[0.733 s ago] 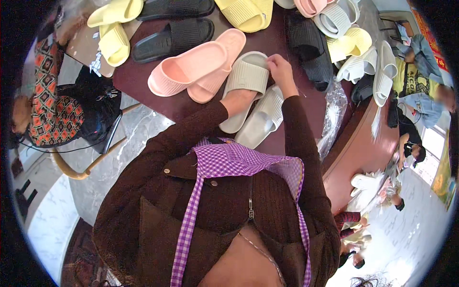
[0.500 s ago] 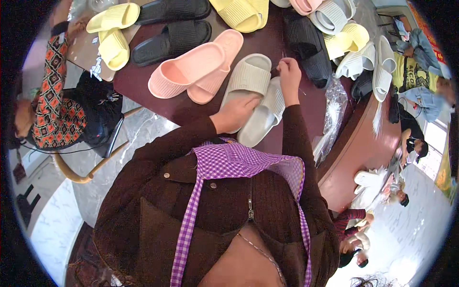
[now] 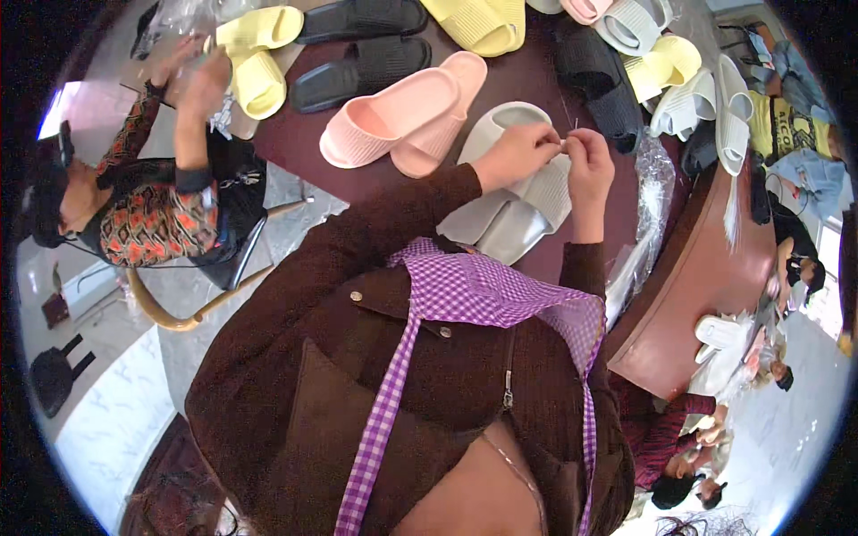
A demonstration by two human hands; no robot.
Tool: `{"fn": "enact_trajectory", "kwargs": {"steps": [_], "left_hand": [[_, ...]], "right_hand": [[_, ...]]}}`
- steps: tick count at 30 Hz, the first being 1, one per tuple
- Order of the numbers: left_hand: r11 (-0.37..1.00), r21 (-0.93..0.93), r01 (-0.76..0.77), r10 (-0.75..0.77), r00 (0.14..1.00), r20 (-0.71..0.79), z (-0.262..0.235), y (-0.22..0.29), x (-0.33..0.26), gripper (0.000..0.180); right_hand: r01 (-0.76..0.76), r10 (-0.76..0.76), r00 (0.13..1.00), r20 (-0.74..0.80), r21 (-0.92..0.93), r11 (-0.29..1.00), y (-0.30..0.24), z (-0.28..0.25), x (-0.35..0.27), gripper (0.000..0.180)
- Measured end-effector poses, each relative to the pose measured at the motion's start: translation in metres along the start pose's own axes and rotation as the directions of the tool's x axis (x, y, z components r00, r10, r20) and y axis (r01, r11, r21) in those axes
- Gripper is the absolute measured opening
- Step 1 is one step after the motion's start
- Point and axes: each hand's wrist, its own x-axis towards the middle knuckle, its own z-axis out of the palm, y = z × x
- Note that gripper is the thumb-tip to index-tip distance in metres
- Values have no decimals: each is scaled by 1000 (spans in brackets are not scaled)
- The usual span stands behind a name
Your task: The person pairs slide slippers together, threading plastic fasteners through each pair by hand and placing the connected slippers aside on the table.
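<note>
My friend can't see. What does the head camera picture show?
A person's left hand and right hand meet, pinching something tiny above a pair of grey slippers on a dark red table. Pink slippers, yellow slippers and black slippers lie around.

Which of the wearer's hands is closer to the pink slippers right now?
Left. The left hand is just right of the pink slippers, over the grey slippers. The right hand is farther right, fingertips meeting the left's.
</note>
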Motion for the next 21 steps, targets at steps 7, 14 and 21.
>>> {"fn": "enact_trajectory", "kwargs": {"steps": [7,14,21], "left_hand": [[937,-330,117,-120,993,13,-21,40,-20,15],[808,-545,224,-196,974,110,-20,59,-37,11],[729,-639,245,-191,969,154,-18,67,-44,10]], "right_hand": [[-7,43,992,-122,285,958,-11,-10,-24,8],[43,-30,995,-97,145,989,-38,-6,-46,10],[119,-121,985,-124,-22,993,-51,-11,-58,9]]}}
